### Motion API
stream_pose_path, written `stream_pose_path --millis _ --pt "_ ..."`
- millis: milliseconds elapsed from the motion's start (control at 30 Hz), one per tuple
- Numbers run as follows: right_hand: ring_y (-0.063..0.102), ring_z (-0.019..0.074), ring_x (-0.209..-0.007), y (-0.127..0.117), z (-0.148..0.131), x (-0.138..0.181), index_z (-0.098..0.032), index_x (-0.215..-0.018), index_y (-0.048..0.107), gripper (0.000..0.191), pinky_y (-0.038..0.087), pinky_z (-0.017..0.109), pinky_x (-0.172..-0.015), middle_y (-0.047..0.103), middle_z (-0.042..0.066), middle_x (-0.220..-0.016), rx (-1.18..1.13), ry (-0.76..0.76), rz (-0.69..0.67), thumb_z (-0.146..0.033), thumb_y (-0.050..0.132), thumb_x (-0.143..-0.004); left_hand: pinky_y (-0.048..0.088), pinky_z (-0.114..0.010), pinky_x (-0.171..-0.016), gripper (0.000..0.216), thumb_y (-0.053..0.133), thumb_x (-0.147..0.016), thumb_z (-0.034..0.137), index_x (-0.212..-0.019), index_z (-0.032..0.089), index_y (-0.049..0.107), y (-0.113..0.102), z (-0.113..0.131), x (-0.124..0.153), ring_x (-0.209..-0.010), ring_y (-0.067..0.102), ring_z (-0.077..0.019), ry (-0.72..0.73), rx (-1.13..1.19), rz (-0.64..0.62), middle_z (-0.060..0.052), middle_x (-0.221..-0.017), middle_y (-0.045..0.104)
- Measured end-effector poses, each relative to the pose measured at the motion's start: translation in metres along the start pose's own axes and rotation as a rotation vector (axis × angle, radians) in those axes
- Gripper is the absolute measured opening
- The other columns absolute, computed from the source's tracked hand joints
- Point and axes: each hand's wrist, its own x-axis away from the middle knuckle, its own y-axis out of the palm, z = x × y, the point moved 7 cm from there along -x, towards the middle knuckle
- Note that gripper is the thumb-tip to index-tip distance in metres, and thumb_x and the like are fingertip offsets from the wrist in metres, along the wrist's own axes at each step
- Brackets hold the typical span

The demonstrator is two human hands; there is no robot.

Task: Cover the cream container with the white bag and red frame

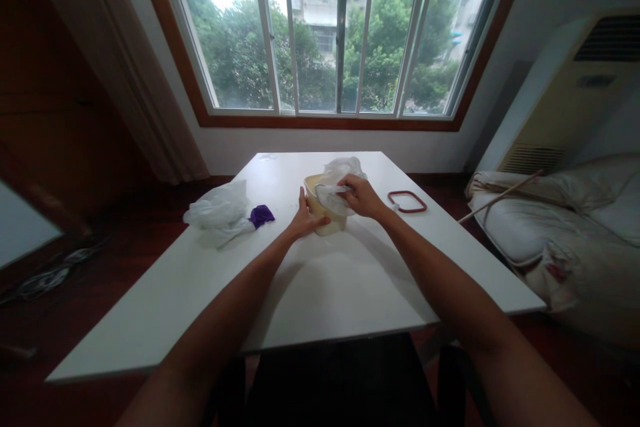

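A small cream-coloured plastic bin (330,225) stands on the white table. My left hand (306,219) grips its near left side, with the thumb and fingers spread around the wall. My right hand (361,196) is closed on a thin, translucent white plastic bag (345,167) at the bin's rim. The bag covers part of the opening and hangs over the near right side; the inside of the bin is mostly hidden. To the right lies a reddish-brown ring frame (409,201) with rounded corners and a small white piece at its left side.
Left of the bin, a crumpled white plastic bag (220,208) lies beside a purple bundle (262,215). The white table (320,287) reaches toward the window wall. A fabric-covered sofa (530,220) with a thin stick (500,196) stands at the right.
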Motion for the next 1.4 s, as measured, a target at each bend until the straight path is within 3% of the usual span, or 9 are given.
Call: stream_pose_path --millis 200,467,667,767,867,1000,1100,1233,1400 --pt "0.058 0.0171 -0.081 -0.014 0.029 0.004 -0.019 -0.091 0.064 0.019 0.047 0.029 -0.077 0.067 0.002 -0.088 -0.158 0.12 0.126 -0.028 0.059 -0.075 0.047 -0.05 -0.103 0.146 0.09 -0.055 0.045 -0.156 0.03 -0.014 -0.004 0.007 0.003 -0.124 0.054 -0.0308 -0.01 -0.025 0.077 -0.018 -0.146 0.04" --pt "0.06 0.0151 -0.077 -0.053 0.138 0.047 -0.016 -0.089 0.063 0.023 0.049 0.027 -0.073 0.068 0.004 -0.086 -0.221 0.528 0.448 -0.03 0.058 -0.071 0.047 -0.048 -0.102 0.138 0.09 -0.054 0.047 -0.158 0.029 0.001 -0.011 0.019 0.005 -0.131 0.047 -0.0319 0.12 -0.12 0.119 -0.019 -0.154 0.031" --pt "0.064 0.021 -0.078 -0.062 0.196 0.096 -0.012 -0.102 0.067 0.04 0.052 0.031 -0.069 0.071 0.009 -0.087 -0.096 0.923 0.364 -0.013 0.061 -0.062 0.047 -0.047 -0.101 0.137 0.09 -0.053 0.048 -0.158 0.025 0.004 -0.015 0.021 0.006 -0.131 0.046 -0.0331 0.173 -0.211 0.154 -0.019 -0.151 0.034" --pt "0.065 0.0221 -0.094 -0.086 0.188 0.092 -0.012 -0.114 0.064 0.046 0.052 0.032 -0.079 0.07 0.013 -0.107 -0.042 0.897 0.508 -0.014 0.056 -0.069 0.047 -0.046 -0.101 0.137 0.089 -0.054 0.051 -0.158 0.023 0.004 -0.016 0.027 0.009 -0.131 0.046 -0.0334 0.213 -0.282 0.175 -0.019 -0.149 0.036" --pt "0.066 0.0199 -0.098 -0.102 0.147 0.065 -0.014 -0.115 0.063 0.036 0.051 0.031 -0.085 0.069 0.012 -0.113 -0.028 0.669 0.585 -0.026 0.049 -0.084 0.046 -0.046 -0.102 0.138 0.089 -0.053 0.055 -0.158 0.022 0.005 -0.018 0.033 0.012 -0.132 0.044 -0.0349 0.254 -0.378 0.21 -0.02 -0.151 0.034" --pt "0.066 0.0182 -0.079 -0.072 0.075 0.034 -0.018 -0.117 0.064 0.045 0.052 0.031 -0.076 0.07 0.01 -0.103 -0.004 0.488 0.173 -0.052 0.052 -0.09 0.042 -0.049 -0.106 0.138 0.087 -0.054 0.059 -0.158 0.02 0.004 -0.018 0.039 0.015 -0.136 0.04 -0.0371 0.286 -0.495 0.247 -0.021 -0.151 0.034" --pt "0.065 0.0183 -0.076 -0.048 0.045 0.035 -0.017 -0.133 0.053 0.065 0.052 0.032 -0.074 0.069 0.012 -0.105 0.073 0.505 0.016 -0.046 0.072 -0.078 0.039 -0.05 -0.109 0.138 0.086 -0.055 0.06 -0.158 0.019 0.003 -0.017 0.043 0.018 -0.139 0.036 -0.038 0.312 -0.54 0.25 -0.022 -0.151 0.033" --pt "0.065 0.016 -0.073 -0.035 0.051 0.04 -0.017 -0.14 0.047 0.074 0.053 0.028 -0.066 0.065 0.014 -0.12 0.076 0.522 -0.066 -0.018 0.071 -0.07 0.038 -0.052 -0.111 0.138 0.085 -0.055 0.062 -0.158 0.018 0.003 -0.017 0.046 0.019 -0.14 0.035 -0.0388 0.329 -0.554 0.235 -0.022 -0.152 0.032" --pt "0.067 0.0219 -0.091 -0.056 0.103 0.041 -0.014 -0.129 0.058 0.066 0.052 0.03 -0.079 0.069 0.015 -0.114 0.264 0.623 -0.099 -0.004 0.063 -0.064 0.038 -0.053 -0.111 0.139 0.084 -0.056 0.063 -0.158 0.02 0.0 -0.016 0.048 0.019 -0.141 0.034 -0.0389 0.364 -0.58 0.203 -0.021 -0.153 0.03"
